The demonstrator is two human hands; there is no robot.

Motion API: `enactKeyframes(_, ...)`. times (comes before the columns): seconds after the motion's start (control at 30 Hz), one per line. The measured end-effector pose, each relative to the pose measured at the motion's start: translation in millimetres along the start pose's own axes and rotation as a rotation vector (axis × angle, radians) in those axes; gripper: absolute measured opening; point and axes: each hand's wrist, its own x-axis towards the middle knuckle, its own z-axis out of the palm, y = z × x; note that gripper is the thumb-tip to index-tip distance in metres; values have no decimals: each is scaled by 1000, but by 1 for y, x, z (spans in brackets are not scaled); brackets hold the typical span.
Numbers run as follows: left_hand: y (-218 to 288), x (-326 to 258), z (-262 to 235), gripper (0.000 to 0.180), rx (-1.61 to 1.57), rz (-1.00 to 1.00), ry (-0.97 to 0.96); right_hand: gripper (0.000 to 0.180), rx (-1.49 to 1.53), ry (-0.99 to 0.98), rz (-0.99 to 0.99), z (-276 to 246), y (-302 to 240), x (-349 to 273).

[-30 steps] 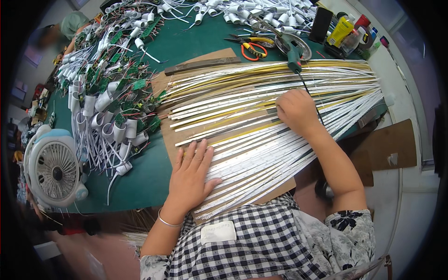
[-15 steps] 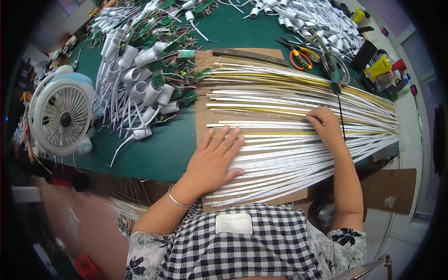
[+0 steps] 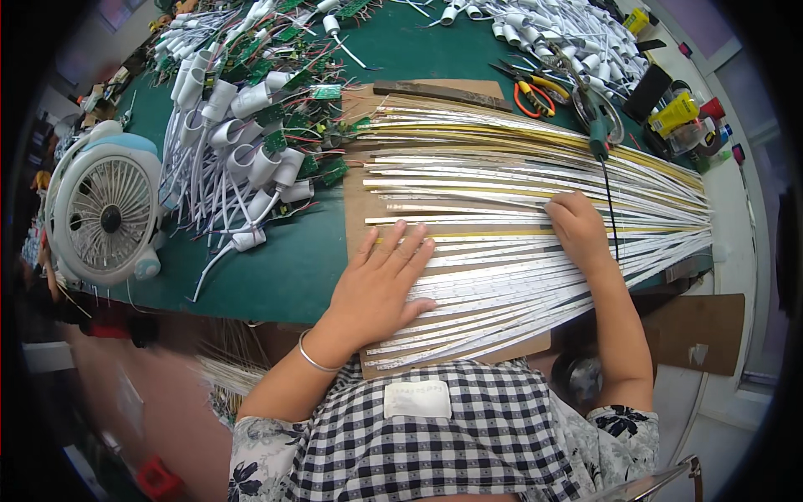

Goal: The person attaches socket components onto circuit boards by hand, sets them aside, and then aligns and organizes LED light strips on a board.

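Observation:
A wide fan of thin LED strips (image 3: 485, 280), mostly white with some yellow ones, lies over a brown cardboard sheet (image 3: 357, 188) in front of me. The strips spread apart on the left and draw together on the right. My left hand (image 3: 376, 280) rests flat across the near strips, fingers and thumb apart, at their left portion. Above the middle of the fan, my right hand (image 3: 577, 226) is closed, thumb and forefinger pinched on an LED strip (image 3: 468, 210). The other fingers are curled into the palm.
White cylindrical housings with cables (image 3: 251, 163) and green circuit boards (image 3: 326, 90) are heaped left of the strips. A small fan (image 3: 109, 213) stands farther left. Pliers (image 3: 533, 99), a green-handled soldering iron (image 3: 598, 138) and a dark bar (image 3: 443, 94) lie beyond. More white housings (image 3: 552, 33) lie far right.
My right hand has shifted slightly, and the strip at its fingertips now lies apart from its neighbours. My left hand stays flat on the strips. The whole view has moved a little.

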Motion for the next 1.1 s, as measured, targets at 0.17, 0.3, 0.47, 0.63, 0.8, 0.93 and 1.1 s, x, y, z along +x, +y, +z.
enactKeyframes(0.17, -2, -1, -3, 74, -24, 18, -19, 27, 45, -152, 169, -15, -8, -3)
enactKeyframes(0.3, -6, 1, -26, 75, -89, -9, 7, 59, -22, -404, 133, -24, -23, 4)
enactKeyframes(0.47, -1, 24, -34, 72, 52, 22, 40, 56, -98, -499, 156, -13, -26, -3)
enactKeyframes(0.63, 3, 16, -8, 75, 64, 31, -130, 26, 0, -218, 220, -23, -17, -13)
enactKeyframes(0.8, 3, 13, -2, 75, 103, 38, -91, 6, 27, -183, 290, -24, -9, -22)
enactKeyframes(0.93, 2, 13, 1, 77, 129, 40, -62, 7, -29, -285, 224, -26, -3, -19)
enactKeyframes(1.1, 3, 10, 0, 78, 82, -14, 14, 5, -119, -175, 45, -25, -7, -7)
